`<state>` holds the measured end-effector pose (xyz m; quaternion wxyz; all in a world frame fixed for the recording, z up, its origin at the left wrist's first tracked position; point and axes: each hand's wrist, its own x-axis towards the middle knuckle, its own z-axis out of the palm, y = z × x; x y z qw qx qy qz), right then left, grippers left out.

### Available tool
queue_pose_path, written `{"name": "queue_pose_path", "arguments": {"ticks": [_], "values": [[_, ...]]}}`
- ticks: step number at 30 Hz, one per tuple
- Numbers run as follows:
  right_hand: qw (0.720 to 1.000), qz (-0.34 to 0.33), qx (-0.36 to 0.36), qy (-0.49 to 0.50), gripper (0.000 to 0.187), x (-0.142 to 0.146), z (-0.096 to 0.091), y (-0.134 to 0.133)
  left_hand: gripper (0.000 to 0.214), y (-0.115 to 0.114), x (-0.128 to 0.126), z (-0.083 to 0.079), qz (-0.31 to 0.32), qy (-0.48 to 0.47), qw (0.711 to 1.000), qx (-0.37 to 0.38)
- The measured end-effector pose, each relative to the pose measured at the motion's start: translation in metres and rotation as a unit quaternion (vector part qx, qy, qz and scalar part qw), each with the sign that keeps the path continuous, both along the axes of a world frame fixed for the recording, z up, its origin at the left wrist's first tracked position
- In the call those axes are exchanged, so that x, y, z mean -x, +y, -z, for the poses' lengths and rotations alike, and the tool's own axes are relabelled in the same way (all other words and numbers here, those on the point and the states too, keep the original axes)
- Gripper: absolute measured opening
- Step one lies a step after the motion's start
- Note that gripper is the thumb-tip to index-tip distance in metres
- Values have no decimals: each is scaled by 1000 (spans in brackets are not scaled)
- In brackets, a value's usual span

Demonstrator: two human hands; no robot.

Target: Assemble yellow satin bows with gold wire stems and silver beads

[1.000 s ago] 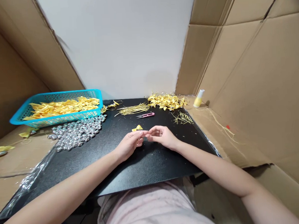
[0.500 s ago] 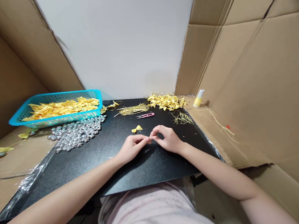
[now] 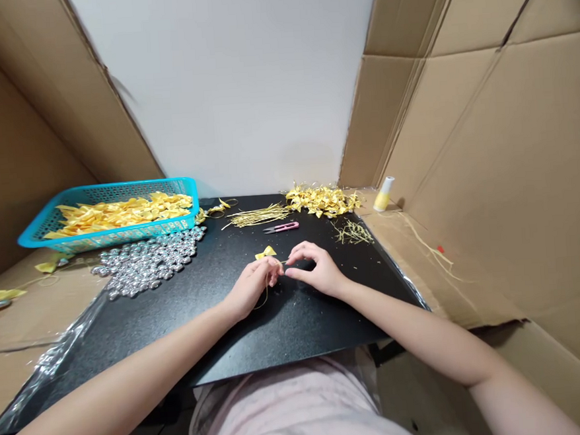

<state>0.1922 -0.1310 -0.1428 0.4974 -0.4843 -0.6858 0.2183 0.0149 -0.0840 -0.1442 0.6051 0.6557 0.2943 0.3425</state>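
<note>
My left hand (image 3: 252, 285) is closed, its fingers pinching a thin yellow cord (image 3: 263, 304) that hangs in a loop below them. A short piece of the cord reaches across to the fingertips of my right hand (image 3: 318, 268). That hand is curved, with a small gap between thumb and fingers. Just beyond the left fingers, a yellow ribbon bow (image 3: 265, 252) lies on the black table (image 3: 298, 329). Pink-handled thread snips (image 3: 281, 228) rest farther back.
At the left stands a blue basket (image 3: 122, 237) of yellow bows, with silver beads (image 3: 149, 264) in front. Yellow cords (image 3: 257, 214), finished-looking bows (image 3: 321, 199) and cord scraps (image 3: 353, 232) lie along the back. A thread spool (image 3: 384, 194) stands right; cardboard walls (image 3: 514, 162) flank the table.
The fingertips of my hands, together before, have parted a little. My left hand has turned and a cord loop now hangs from it. My right thumb and fingers have spread.
</note>
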Motion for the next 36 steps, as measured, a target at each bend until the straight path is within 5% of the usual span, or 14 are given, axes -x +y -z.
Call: {"name": "queue_pose_path", "arguments": {"ticks": [19, 36], "values": [[986, -131, 94, -51, 14, 9, -1, -3, 22, -4, -2, 0, -55, 12, 998, 14], [997, -9, 66, -34, 8, 13, 0, -6, 18, -3, -4, -1, -98, -15, 991, 86]]}}
